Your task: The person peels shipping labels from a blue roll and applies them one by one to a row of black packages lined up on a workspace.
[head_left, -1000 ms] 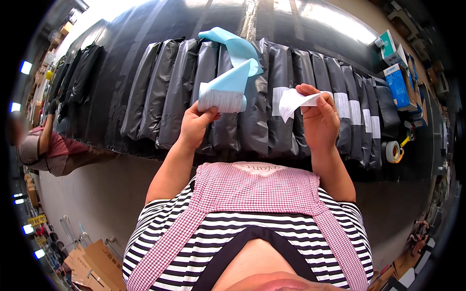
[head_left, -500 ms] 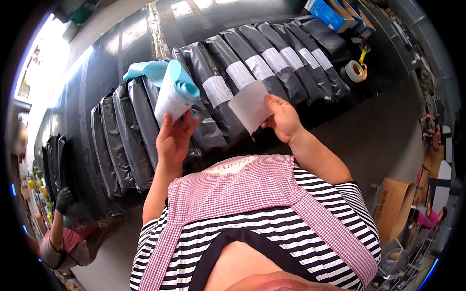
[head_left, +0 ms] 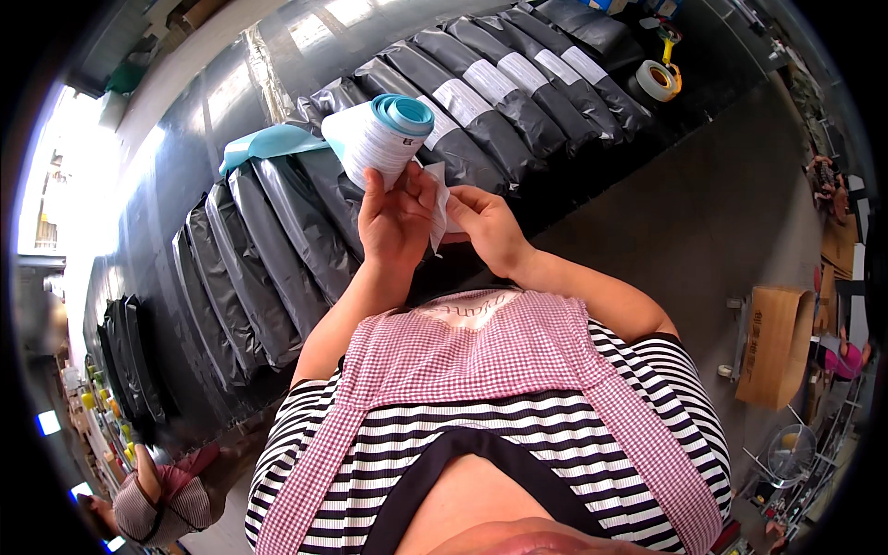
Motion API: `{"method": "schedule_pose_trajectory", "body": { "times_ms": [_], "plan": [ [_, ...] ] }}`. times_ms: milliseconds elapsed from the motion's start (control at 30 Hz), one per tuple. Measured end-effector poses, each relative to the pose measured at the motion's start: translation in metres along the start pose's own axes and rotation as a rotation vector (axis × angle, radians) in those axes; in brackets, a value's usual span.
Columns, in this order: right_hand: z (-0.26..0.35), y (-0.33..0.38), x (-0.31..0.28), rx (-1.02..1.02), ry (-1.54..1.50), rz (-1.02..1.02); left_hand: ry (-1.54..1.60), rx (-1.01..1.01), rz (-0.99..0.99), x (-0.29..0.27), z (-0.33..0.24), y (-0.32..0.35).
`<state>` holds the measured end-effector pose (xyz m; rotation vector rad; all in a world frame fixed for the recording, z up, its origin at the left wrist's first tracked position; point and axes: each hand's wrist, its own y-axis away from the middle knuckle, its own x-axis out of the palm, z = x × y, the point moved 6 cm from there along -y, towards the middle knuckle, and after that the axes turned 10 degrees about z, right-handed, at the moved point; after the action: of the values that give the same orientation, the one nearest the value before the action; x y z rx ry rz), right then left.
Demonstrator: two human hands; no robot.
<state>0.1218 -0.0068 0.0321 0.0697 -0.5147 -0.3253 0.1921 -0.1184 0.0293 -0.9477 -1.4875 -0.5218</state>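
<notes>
Label roll (head_left: 365, 139), white with blue windings, above and left of the frame's centre; its lower end held between thumb and half-curled fingers of the left hand (head_left: 393, 217); pinched in the right hand (head_left: 495, 227), a white label (head_left: 438, 199), bent, near the left fingertips; blue strip (head_left: 273, 143) trailing left over black packages (head_left: 296, 222) on the dark worktop (head_left: 176, 176); tape roll (head_left: 655, 81) at upper right; cardboard box (head_left: 775, 347) at lower right; co-worker (head_left: 166, 495) at lower left; blue boxes (head_left: 664, 7) cut off at the top edge; label's contact with left fingertips unclear.
</notes>
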Motion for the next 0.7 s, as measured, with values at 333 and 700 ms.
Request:
{"method": "schedule_pose_trajectory", "body": {
  "times_ms": [333, 700],
  "plan": [
    [0.02, 0.004, -0.055, 0.173, 0.237, 0.146, -0.213, 0.05, -0.022, 0.021, 0.048, 0.004],
    [-0.099, 0.177, -0.335, 0.386, -0.426, -0.699, -0.559, 0.098, -0.172, 0.002, 0.014, 0.032]
  ]
}}
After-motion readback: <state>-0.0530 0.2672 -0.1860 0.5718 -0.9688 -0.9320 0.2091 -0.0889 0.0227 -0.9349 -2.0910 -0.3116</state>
